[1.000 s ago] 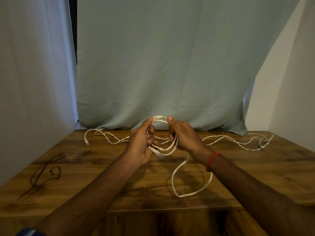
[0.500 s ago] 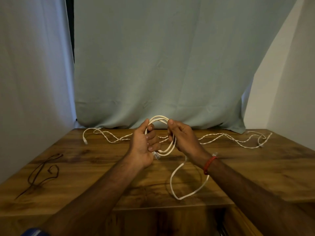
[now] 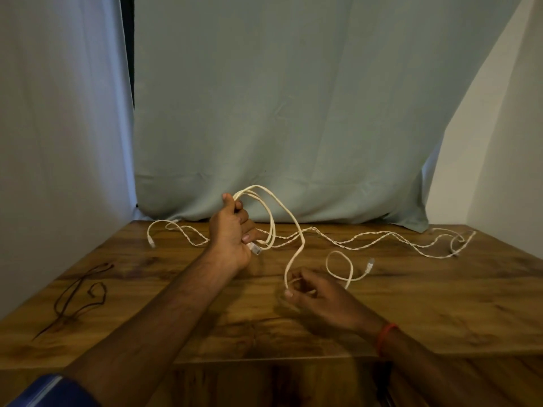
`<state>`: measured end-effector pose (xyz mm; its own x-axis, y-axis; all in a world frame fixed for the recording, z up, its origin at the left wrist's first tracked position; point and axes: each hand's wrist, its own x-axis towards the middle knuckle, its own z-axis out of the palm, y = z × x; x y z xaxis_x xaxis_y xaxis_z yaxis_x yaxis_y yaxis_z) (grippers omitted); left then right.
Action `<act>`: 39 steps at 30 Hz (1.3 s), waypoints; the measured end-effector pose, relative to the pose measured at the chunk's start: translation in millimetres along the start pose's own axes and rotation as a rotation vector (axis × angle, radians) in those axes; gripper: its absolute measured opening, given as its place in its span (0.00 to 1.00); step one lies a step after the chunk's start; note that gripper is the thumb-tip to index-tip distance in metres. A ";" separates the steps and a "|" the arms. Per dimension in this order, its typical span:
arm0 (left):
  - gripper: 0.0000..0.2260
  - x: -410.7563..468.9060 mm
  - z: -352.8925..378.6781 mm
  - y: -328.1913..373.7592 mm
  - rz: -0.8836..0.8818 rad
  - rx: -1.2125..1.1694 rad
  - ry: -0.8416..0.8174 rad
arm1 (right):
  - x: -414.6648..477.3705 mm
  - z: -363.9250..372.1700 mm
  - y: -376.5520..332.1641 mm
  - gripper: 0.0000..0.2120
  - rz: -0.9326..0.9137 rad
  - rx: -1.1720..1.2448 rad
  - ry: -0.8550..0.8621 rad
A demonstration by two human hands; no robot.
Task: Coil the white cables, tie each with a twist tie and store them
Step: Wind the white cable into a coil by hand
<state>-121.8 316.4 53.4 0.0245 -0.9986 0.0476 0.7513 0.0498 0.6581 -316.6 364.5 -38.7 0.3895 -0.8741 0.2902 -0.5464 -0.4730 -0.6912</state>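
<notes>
My left hand (image 3: 232, 233) is raised over the wooden table (image 3: 440, 304) and grips a partly wound white cable (image 3: 271, 221), its loops standing above my fist and one plug sticking out below my fingers. The free length of that cable runs down to my right hand (image 3: 318, 292), which pinches it low over the table. Past my right hand the tail curls into a small loop and ends in a plug (image 3: 368, 264). A second white cable (image 3: 367, 239), twisted, lies stretched across the back of the table.
Thin dark twist ties (image 3: 79, 295) lie on the table at the left. A pale green cloth (image 3: 293, 113) hangs behind the table, with white walls on both sides. The table's front edge runs below my forearms.
My right hand has left the coil and dropped down and to the right, sliding along the loose tail. My left hand keeps hold of the coil, now slightly further left.
</notes>
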 end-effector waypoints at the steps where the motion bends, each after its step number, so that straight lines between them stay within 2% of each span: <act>1: 0.19 -0.1 0.9 1.3 0.001 0.003 0.005 | -2.5 3.4 3.2 0.17 -0.007 -0.076 -0.041; 3: 0.19 -1.2 3.6 3.3 0.008 -0.001 0.029 | -6.2 10.0 10.4 0.22 0.013 -0.151 -0.137; 5: 0.18 -3.3 6.0 4.7 0.004 -0.027 0.054 | -9.1 15.7 20.2 0.19 -0.035 -0.279 -0.144; 7: 0.17 -3.5 5.4 6.8 0.000 -0.068 0.070 | -10.7 16.7 28.0 0.14 -0.189 -0.529 -0.009; 10: 0.20 -1.3 0.6 10.8 -0.005 -0.121 0.077 | -10.7 2.5 35.0 0.12 -0.445 -0.820 0.280; 12: 0.20 -0.8 -2.6 13.5 0.002 -0.117 0.068 | -8.3 -12.8 31.5 0.12 -0.569 -0.964 0.391; 14: 0.21 -3.3 -4.6 15.4 0.009 -0.098 0.025 | -3.5 -29.9 17.9 0.14 -0.561 -0.997 0.451; 17: 0.23 -4.9 -10.4 13.9 0.006 -0.063 -0.026 | 4.9 -49.3 -13.3 0.17 -0.352 -0.985 0.508; 20: 0.18 -0.7 -14.4 10.7 0.045 -0.053 -0.067 | 14.9 -63.3 -41.9 0.15 -0.094 -1.036 0.342; 23: 0.16 0.9 -12.3 9.3 0.097 0.028 -0.086 | 24.6 -72.8 -73.6 0.17 0.064 -0.947 0.011; 26: 0.18 -4.0 -5.5 6.4 0.171 0.206 -0.102 | 29.7 -77.1 -105.0 0.18 0.049 -0.758 -0.300; 29: 0.16 -8.7 1.2 1.1 0.237 0.279 -0.127 | 31.7 -74.9 -125.2 0.17 -0.054 -0.636 -0.456; 33: 0.13 -22.2 7.8 -7.2 0.282 0.288 -0.261 | 37.6 -65.9 -133.9 0.14 -0.178 -0.639 -0.450; 39: 0.15 -30.0 5.3 -6.3 0.325 0.522 -0.344 | 44.1 -63.7 -115.1 0.11 -0.336 -0.617 -0.194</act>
<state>-130.7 346.1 51.8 -0.0807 -0.8728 0.4813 0.3245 0.4336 0.8406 -283.8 373.3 95.8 0.7026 -0.6627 0.2591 -0.6708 -0.7384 -0.0696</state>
